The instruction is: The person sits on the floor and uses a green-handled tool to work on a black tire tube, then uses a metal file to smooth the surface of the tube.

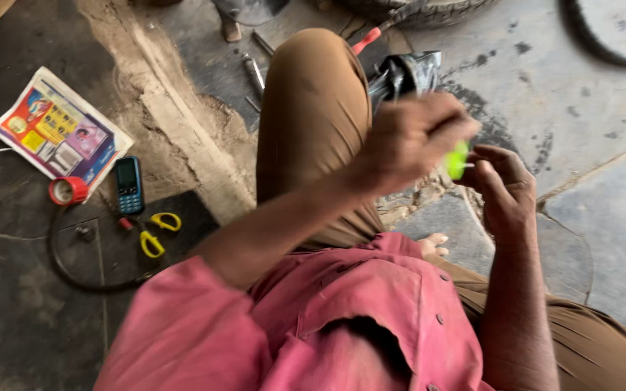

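My left hand [411, 137] is raised in front of me and closed around a small bright green object [457, 160], blurred by motion. My right hand [500, 187] sits just right of it, fingers curled, fingertips touching the green object's lower end where a thin pale tip shows. Both hands hover above my raised knee in brown trousers [313, 123]. I wear a pink shirt [342, 318].
On the dirty floor at left lie a colourful newspaper sheet [59, 130], a red tape roll [69, 190], a blue mobile phone [129, 185], yellow-handled scissors [157, 232] and a black rubber tube [74, 268]. Tools [255, 69] and a tyre [429, 11] lie farther off.
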